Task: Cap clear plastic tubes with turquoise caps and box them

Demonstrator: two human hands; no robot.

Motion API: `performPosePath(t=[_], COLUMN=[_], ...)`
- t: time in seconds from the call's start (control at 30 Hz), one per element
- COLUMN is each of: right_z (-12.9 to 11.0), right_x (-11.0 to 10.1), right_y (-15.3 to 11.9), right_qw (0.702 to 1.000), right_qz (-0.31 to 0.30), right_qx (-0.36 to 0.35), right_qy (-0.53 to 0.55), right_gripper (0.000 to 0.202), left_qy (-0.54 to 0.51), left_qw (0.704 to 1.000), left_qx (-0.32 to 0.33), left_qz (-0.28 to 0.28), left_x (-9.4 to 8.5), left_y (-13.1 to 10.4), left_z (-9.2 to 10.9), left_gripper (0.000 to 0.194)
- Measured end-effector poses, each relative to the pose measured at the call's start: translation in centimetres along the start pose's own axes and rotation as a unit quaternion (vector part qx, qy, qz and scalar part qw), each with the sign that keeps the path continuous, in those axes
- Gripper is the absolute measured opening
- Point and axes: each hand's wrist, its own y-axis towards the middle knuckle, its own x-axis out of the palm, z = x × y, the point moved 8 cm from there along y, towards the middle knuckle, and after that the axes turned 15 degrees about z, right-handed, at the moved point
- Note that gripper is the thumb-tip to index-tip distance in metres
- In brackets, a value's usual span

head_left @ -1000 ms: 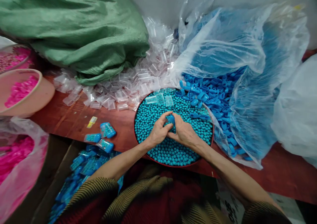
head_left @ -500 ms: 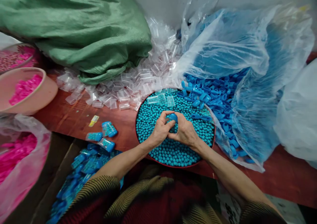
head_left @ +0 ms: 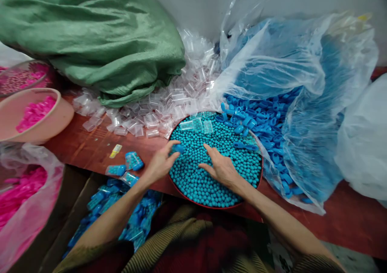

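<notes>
At nine o'clock on the round tray (head_left: 216, 207), my left hand (head_left: 159, 162) pinches a blue piece (head_left: 178, 148) (blurred), while my right hand (head_left: 222, 168), fingers parted, hovers over teal beads (head_left: 196, 184). Beyond, clear tubes (head_left: 181, 98) lie at eleven, blue plastic parts (head_left: 267, 114) at two, a green sack (head_left: 121, 39) at ten.

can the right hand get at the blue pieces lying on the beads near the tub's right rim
Probably yes: the right hand looks open and empty, and the blue pieces lie close by, uncovered, atop the beads.
</notes>
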Motion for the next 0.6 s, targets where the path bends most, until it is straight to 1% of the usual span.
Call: performPosePath(t=[0.03,0.07,0.1,0.13,0.17,0.2,0.23,0.3,0.37,0.43,0.47,0.5,0.53,0.6], right_z=[0.6,1.4,2.3,3.1,4.0,4.9,5.8,7.6,9.0,9.7,9.8,9.7,9.6,9.4], right_x=[-0.3,-0.5,-0.8,-1.1,-1.5,-2.1,-2.9,-4.9,-7.2,-9.0,-9.4,-9.4,-8.9,-7.2], right_y=[0.1,0.1,0.3,0.4,0.5,0.7,0.8,0.8,0.7,0.5,0.4,0.3,0.3,0.4], right_qw=[1.0,0.999,0.999,0.997,0.996,0.994,0.992,0.988,0.983,0.976,0.973,0.97,0.966,0.954], right_qz=[0.01,0.022,0.034,0.049,0.064,0.081,0.099,0.126,0.142,0.134,0.116,0.088,0.05,-0.032], right_qx=[0.011,0.023,0.034,0.044,0.053,0.061,0.068,0.088,0.113,0.126,0.124,0.117,0.104,0.077], right_qy=[0.005,0.011,0.019,0.027,0.033,0.036,0.034,0.011,-0.041,-0.114,-0.154,-0.194,-0.231,-0.288], right_gripper=[0.053,0.045,0.039,0.035,0.033,0.032,0.032,0.033,0.034,0.035,0.034,0.034,0.032,0.029], left_qy=[0.081,0.172,0.253,0.32,0.366,0.39,0.396,0.375,0.335,0.302,0.29,0.281,0.277,0.278], left_qw=[0.997,0.985,0.966,0.944,0.924,0.911,0.904,0.901,0.894,0.88,0.874,0.867,0.862,0.853], left_qx=[0.002,0.001,0.003,0.011,0.029,0.058,0.096,0.192,0.288,0.365,0.391,0.411,0.423,0.437], left_qz=[0.016,0.03,0.056,0.081,0.104,0.12,0.126,0.108,0.079,0.033,0.008,-0.017,-0.038,-0.065], left_x=[-1.8,-3.4,-4.8,-5.7,-5.9,-5.5,-4.4,-1.0,2.8,6.3,7.8,9.1,10.1,11.5], left_y=[0.0,-0.1,-0.1,-0.1,0.1,0.5,1.0,2.4,4.1,5.8,6.6,7.2,7.8,8.3], left_z=[-0.9,-1.7,-2.1,-2.0,-1.4,-0.4,0.9,3.7,6.2,7.7,8.1,8.2,8.3,8.4], left_gripper=[0.037,0.037,0.037,0.037,0.038,0.038,0.039,0.043,0.046,0.047,0.046,0.044,0.042,0.038])
